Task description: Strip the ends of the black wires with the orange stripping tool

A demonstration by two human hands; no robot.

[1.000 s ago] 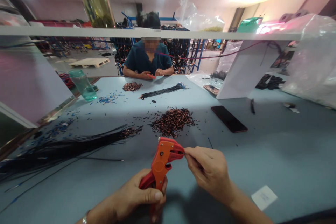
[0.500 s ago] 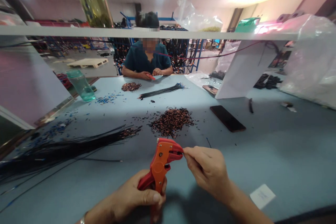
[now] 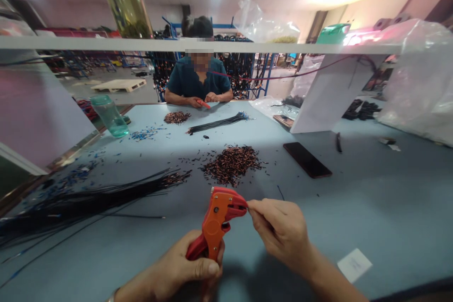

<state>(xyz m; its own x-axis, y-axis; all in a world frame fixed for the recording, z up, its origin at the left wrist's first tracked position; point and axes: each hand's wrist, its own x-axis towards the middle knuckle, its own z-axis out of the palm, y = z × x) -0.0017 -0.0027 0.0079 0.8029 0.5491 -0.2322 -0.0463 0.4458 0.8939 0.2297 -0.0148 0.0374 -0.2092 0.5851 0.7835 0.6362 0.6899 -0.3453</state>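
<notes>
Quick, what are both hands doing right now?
Left hand: closed, holding the orange-and-red tool.
Right hand: pinched shut at the tool's tip; I can't tell what's between its fingers.

Dark-screened smartphone [image 3: 307,160] on the worktop [image 3: 375,198], near the foot of the right-hand shelf support [image 3: 325,94]; white paper slip [image 3: 354,265] close to the front edge; translucent green bottle [image 3: 109,115] beside the left edge; vessel of yellowish liquid [image 3: 123,0] on the overhead shelf [image 3: 247,47]; wooden pallet [image 3: 118,85] beyond the far left corner.
</notes>
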